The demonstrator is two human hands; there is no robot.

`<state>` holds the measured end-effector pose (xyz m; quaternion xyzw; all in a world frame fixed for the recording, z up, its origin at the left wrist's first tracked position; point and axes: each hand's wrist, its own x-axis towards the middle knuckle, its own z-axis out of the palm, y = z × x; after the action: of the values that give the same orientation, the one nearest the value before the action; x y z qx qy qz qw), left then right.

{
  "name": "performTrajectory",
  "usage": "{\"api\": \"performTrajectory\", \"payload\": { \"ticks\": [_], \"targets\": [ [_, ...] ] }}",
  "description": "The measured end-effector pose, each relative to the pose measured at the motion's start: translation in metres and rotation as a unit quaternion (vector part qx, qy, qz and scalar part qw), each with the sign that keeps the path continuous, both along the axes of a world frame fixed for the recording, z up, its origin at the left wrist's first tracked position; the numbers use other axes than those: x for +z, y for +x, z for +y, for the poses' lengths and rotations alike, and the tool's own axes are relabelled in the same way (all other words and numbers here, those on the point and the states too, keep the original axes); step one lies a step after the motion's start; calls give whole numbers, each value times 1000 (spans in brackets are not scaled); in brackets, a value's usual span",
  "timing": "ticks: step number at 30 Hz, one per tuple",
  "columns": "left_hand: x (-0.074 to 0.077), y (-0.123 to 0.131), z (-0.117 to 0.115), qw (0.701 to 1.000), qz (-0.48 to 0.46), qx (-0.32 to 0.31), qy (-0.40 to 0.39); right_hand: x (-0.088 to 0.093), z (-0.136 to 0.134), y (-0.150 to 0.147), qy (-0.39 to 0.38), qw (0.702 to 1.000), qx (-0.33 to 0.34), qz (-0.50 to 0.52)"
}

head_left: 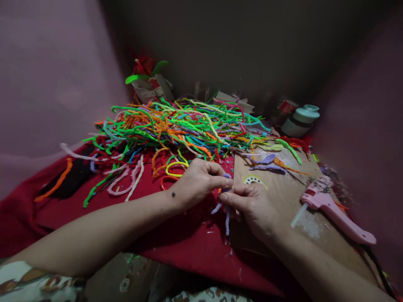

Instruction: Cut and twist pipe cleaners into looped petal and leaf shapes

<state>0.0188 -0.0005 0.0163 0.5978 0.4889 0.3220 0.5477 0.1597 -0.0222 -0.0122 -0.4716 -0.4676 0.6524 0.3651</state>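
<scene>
Both my hands meet near the middle, over the edge between the red cloth and a brown board. Pinched between them is a purple pipe cleaner (227, 220), bent, with two ends hanging down below my fingers. My left hand (200, 182) is closed, thumb and forefinger on its upper part. Thumb and fingers of my right hand (248, 201) close on it just below, fingertips nearly touching the left ones. A bit of orange shows between the hands; what it belongs to is hidden. Beyond my right hand lie shaped purple pipe-cleaner pieces (267, 163) with an orange stem.
A big tangled heap of coloured pipe cleaners (185, 126) spreads behind my hands. A pink glue gun (336, 214) rests on the brown board (283, 197) at right. Farther back stand a teal-lidded jar (300, 121) and a red flower (144, 66). Red cloth (176, 235) covers the table.
</scene>
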Motion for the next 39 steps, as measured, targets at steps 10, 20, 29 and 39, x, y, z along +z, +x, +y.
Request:
{"api": "performTrajectory", "payload": {
  "ticks": [10, 20, 29, 39],
  "targets": [
    [-4, -7, 11, 997, -56, -57, 7, -6, 4, 6, -20, 1000, 18, 17],
    [-2, -13, 14, 930, 205, -123, 279, -6, 2, 3, -13, 999, 37, -5],
    [-4, -14, 14, 958, 167, -83, 217, -16, 4, 6, -8, 998, 16, 60],
    [-7, -8, 12, 985, 64, -54, 153, -13, 8, 8, -73, 989, 44, 123]
  ]
}}
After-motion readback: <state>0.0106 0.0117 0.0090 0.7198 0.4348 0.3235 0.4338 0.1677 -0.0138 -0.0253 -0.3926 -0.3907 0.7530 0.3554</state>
